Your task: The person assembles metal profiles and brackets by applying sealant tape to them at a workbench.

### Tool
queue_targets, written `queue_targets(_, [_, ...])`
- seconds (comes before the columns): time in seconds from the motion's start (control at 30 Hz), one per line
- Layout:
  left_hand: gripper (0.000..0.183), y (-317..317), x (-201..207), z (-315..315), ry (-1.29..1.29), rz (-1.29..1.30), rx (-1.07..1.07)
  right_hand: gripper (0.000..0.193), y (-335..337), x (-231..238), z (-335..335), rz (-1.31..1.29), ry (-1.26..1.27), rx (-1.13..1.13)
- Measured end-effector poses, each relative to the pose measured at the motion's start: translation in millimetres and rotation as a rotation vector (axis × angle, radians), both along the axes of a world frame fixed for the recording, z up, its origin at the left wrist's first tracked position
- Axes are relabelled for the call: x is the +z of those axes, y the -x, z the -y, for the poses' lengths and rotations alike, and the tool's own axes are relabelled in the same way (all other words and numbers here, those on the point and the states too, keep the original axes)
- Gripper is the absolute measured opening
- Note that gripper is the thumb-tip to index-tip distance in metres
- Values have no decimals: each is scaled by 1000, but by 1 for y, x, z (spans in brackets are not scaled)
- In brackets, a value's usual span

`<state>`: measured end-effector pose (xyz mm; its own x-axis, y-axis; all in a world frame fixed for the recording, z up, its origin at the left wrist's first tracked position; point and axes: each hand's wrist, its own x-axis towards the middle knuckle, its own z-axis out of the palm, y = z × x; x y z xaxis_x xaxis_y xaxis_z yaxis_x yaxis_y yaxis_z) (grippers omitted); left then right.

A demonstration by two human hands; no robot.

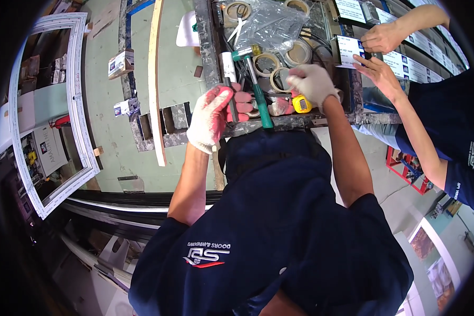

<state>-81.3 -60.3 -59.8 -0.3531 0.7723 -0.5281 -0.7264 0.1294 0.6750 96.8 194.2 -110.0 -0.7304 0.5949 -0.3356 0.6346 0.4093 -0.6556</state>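
My left hand (209,118), in a white glove with a red palm, is closed around a thin dark strip (230,100) at the near left of a tool tray. My right hand (315,87), in a white glove, is above the tray with its fingers curled together; whatever they hold is hidden. Between my hands lies a hammer (260,95) with a green handle. A yellow tape measure (301,104) lies just below my right hand. Rolls of tape (267,64) and a clear plastic bag (271,25) fill the tray behind, with scissors (240,15) at its far left.
At the right, a co-worker's hands (380,39) handle a labelled piece on dark profiles. Left of the tray, a long wooden strip (154,79) and a small carton (120,64) lie on a green surface (108,137). A white window frame (84,105) stands at the far left.
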Motion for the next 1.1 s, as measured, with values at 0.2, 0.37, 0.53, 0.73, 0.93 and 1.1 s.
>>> queue_targets(0.2, [40, 1, 1, 9, -18, 10, 36, 33, 9, -42, 40, 510, -193, 97])
queue_targets(0.37, [41, -2, -7, 11, -34, 17, 71, 32, -12, -40, 36, 151, -153, 124])
queue_targets(0.53, [40, -2, -13, 3, -80, 36, 77, 21, -22, 15, 18, -165, 434, -212])
queue_targets(0.73, [35, -1, 6, -34, -137, -162, 41, 27, -16, 84, 1, -413, 887, -381])
queue_targets(0.93, [33, 3, 13, -51, -178, -254, 55, 38, -6, 112, 2, -467, 1078, -292])
queue_targets(1.1, [34, 4, 13, -51, -204, -168, 90, 35, 2, 109, 2, -517, 849, -227])
